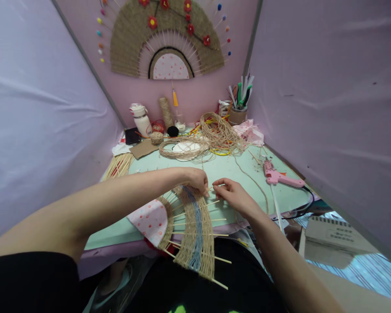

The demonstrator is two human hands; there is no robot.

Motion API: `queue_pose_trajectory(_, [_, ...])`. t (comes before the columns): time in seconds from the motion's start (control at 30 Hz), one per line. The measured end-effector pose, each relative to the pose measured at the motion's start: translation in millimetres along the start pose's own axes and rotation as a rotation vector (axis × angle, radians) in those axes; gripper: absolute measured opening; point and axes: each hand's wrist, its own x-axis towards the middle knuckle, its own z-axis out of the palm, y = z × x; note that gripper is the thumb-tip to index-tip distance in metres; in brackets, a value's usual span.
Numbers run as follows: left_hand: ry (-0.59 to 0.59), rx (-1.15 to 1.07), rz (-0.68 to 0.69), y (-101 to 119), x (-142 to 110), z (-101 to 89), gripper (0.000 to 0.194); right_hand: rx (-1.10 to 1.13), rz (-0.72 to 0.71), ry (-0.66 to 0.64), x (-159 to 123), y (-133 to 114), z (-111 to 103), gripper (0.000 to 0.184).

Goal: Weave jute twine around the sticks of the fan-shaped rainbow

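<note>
A half-woven fan [198, 226] of tan twine with a blue band lies partly on the table and partly over my lap. Thin wooden sticks radiate through it, their ends poking past the outer edge. Its inner part is white cloth [151, 219] with pink dots. My left hand [199, 180] is closed at the fan's far outer edge, by a stick tip. Just right of that tip, my right hand [230, 191] has thumb and fingertips pinched together; whatever is between them is too small to make out. A strand of twine [256, 180] trails over the table beyond it.
Twine coils [220, 132] lie at the back, near a white bottle [141, 119] and a tool pot [237, 116]. A pink glue gun [282, 177] rests at right, its cord over the edge. Sticks [119, 165] lie at left. A finished fan [127, 48] hangs on the back wall.
</note>
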Motion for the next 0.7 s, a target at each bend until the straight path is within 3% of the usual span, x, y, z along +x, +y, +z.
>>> queue_pose_trajectory(0.5, [-0.295, -0.049, 0.127, -10.4, -3.0, -19.2, 0.031, -0.022, -0.018, -0.003, -7.3, -6.0, -6.2, 0.027])
queue_pose_trajectory(0.7, [-0.318, 0.011, 0.174, -18.0, 1.6, -22.5, 0.039, -0.065, 0.002, 0.011, -13.1, -6.3, -13.4, 0.032])
